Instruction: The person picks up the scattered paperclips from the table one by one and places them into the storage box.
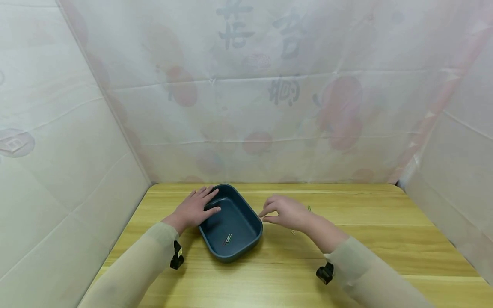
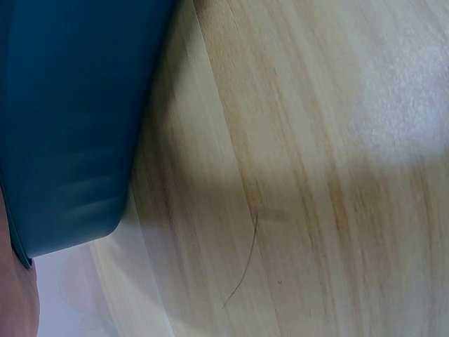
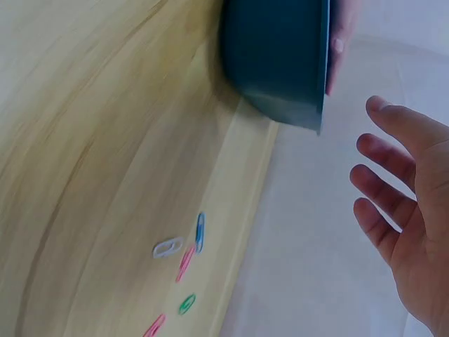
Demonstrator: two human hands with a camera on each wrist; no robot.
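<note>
While the left hand (image 1: 194, 209) rests flat on the tray's (image 1: 246, 239) rim at 9 o'clock, the right hand (image 1: 286, 211) hovers just off its 3 o'clock side, fingers loosely spread, holding nothing.

Tray: dark blue, rigid plastic by the look, likely light and apt to slide on the smooth table (image 1: 385, 239); best held by the rim. A clip or two (image 1: 228, 238) lie inside near 6 o'clock. Loose clips (image 3: 184, 256) lie on the table close to its far edge, beyond the right hand: tiny, thin, slippery wire, judged best pinched by fingertips. Open wood from 3 to 6 o'clock; curtain walls close behind and at both sides.
</note>
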